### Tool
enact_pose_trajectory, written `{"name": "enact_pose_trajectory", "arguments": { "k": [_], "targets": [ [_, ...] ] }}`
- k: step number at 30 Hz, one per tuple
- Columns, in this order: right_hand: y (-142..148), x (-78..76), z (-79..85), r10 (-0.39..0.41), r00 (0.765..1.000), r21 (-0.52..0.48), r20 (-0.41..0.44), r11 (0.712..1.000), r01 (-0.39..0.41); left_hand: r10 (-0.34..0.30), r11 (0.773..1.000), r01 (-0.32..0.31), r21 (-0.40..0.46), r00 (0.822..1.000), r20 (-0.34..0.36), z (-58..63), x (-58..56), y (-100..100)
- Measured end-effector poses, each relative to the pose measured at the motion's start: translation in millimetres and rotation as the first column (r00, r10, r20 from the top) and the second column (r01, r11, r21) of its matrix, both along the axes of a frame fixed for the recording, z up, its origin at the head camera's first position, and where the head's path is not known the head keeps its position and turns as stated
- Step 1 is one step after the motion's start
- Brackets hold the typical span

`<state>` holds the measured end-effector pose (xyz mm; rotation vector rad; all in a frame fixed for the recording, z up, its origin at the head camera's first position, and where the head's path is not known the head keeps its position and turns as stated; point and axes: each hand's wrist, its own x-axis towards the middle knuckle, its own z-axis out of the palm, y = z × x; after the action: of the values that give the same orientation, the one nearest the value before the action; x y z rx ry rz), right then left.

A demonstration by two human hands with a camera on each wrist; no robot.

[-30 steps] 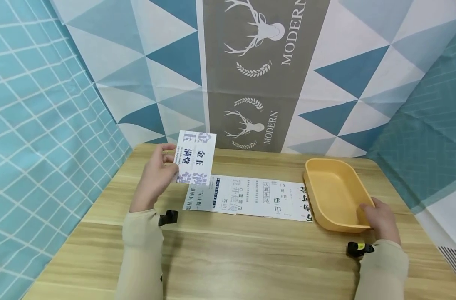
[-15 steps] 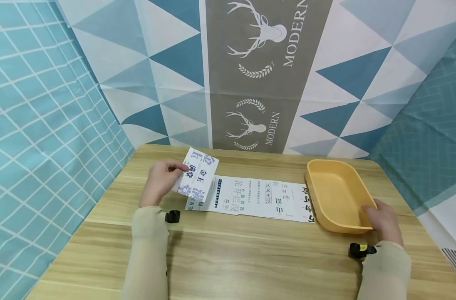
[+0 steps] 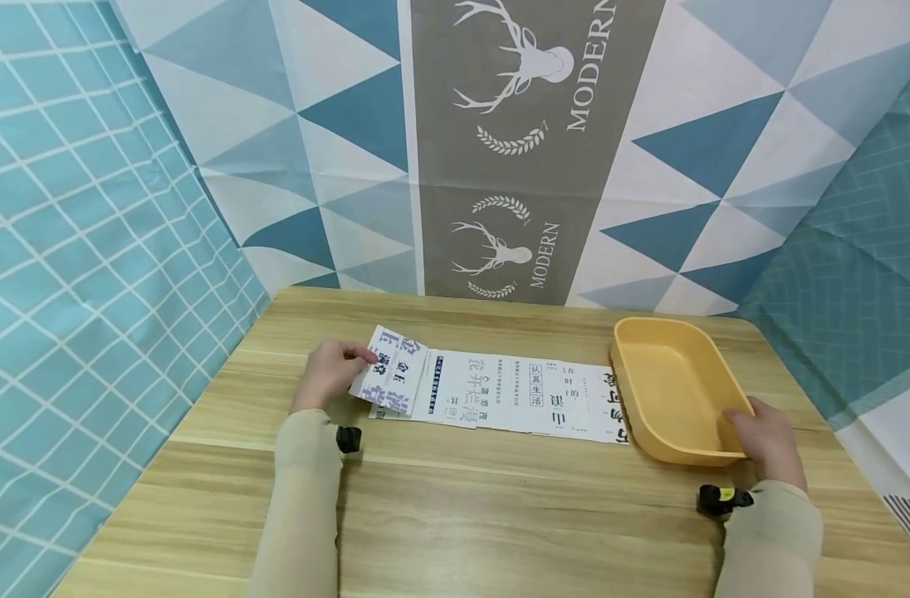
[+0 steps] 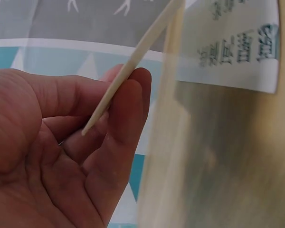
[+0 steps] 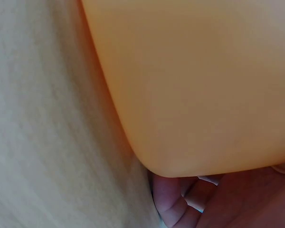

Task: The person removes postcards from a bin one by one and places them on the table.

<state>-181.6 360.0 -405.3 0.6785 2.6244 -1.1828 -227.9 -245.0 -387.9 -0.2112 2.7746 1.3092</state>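
My left hand [image 3: 326, 374] pinches a white card [image 3: 392, 370] with purple and dark lettering by its left edge. That card is tilted over the left end of a row of overlapping printed cards [image 3: 515, 394] on the table. In the left wrist view the pinched card [image 4: 128, 66] shows edge-on between thumb and fingers. At the right, my right hand [image 3: 769, 440] grips the near right corner of a yellow tray [image 3: 672, 382], with the thumb inside the rim. The right wrist view shows the tray's outer wall [image 5: 194, 85] and fingers [image 5: 168, 192] curled beneath its corner.
The wooden table [image 3: 515, 515] runs back to a wall covering [image 3: 500, 166] with deer heads and triangles. A blue checked sheet [image 3: 89, 249] hangs at the left, a teal one [image 3: 866, 274] at the right. The tray stands right beside the row's right end.
My left hand has lowered the card toward the left end of the row, tilting it flatter so it covers the end cards. The right hand and tray have stayed in place.
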Motion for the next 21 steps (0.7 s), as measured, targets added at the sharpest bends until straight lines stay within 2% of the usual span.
{"name": "enact_pose_trajectory", "arguments": {
  "k": [9, 13, 21],
  "targets": [
    [1.2, -0.3, -0.6, 0.011, 1.000, 0.023, -0.024, 1.000, -0.010, 0.008, 0.998, -0.008, -0.055, 1.000, -0.004, -9.0, -0.9, 0.8],
    [1.1, -0.6, -0.8, 0.007, 1.000, 0.022, -0.024, 1.000, -0.006, 0.023, 0.995, -0.023, -0.097, 1.000, -0.006, -9.5, -0.7, 2.3],
    [0.3, -1.6, -0.6, -0.007, 1.000, 0.030, -0.024, 1.000, 0.008, 0.064, 0.991, -0.061, -0.117, 0.998, 0.023, -7.8, 0.2, 4.6]
  ]
}}
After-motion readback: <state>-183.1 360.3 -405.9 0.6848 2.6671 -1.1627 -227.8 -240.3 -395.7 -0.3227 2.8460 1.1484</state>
